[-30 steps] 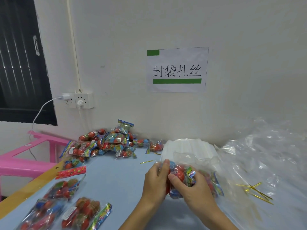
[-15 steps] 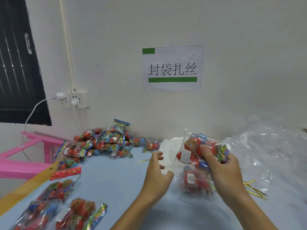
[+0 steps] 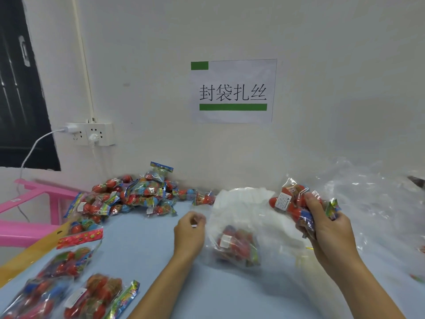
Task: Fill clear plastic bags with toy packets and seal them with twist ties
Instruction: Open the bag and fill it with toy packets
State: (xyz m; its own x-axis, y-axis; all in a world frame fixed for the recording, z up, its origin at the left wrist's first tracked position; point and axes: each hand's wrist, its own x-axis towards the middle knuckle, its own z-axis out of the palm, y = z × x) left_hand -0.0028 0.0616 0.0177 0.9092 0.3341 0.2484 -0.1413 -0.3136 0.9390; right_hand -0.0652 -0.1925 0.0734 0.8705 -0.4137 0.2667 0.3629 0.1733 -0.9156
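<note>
Currently the step in hand looks to be loading: a bunch of toy packets (image 3: 296,204) is gripped in the right hand (image 3: 326,224), fingers curled round it, held up off the table (image 3: 142,245) at the right. The left hand (image 3: 189,229) is curled at the edge of the clear bag (image 3: 234,238), apparently pinching the film; the pinch itself is blurred, so not certain. The bag lies on the table between the hands w/ some packets already inside, near its bottom.

To do it well, the bag mouth should be held wide and lifted a bit by the left hand, and the bunch fed in as one lot, not dropped, so header cards aren't snagged on the film. Neck room should be left for the tie.

Packets: red and blue balls in crinkly clear wrap, bright card headers, white warning label on one. A loose pile of packets (image 3: 138,196) is stacked by the wall; filled bags (image 3: 69,293) lie at bottom left.
</note>
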